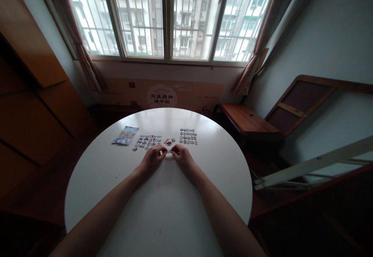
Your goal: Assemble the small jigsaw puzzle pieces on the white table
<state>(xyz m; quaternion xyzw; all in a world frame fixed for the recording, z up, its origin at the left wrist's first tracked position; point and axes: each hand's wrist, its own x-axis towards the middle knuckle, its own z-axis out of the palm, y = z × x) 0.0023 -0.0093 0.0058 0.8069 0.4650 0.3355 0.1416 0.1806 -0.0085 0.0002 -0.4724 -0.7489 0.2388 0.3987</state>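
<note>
Leans both forearms on the round white table (163,210). Holds the left hand (153,159) and the right hand (181,157) fingertip to fingertip, both narrowed to a pinch with the other fingers curled under. Grips between them a small puzzle piece (169,151), low over the tabletop. Cannot tell whether one piece or two pressed together, too small at this size.

As for progress, judging from the layout:
- Just beyond the fingertips: a little loose cluster (169,142) of reddish and pale pieces, seemingly unjoined.
- Beyond the left hand and a little outward: a ragged joined patch (146,141) with uneven edges and gaps, so partly built at best.
- Beyond the right hand: a tidier squarish block (188,136), laid in rows, though impossible to say whether locked together or only set side by side.
- Farther out past the left hand: a colourful picture card (126,135), lying flat and well apart from both hands.

Looks like somewhere in the middle, then: two groups laid out, not joined to each other, with a handful of pieces left over.

On containers: shows no tray, bowl or bag among the pieces, all of them lying straight on the tabletop. Far beyond both hands, off the table and under the window (166,16): a flat printed carton (161,95) against the wall, contents not visible.
</note>
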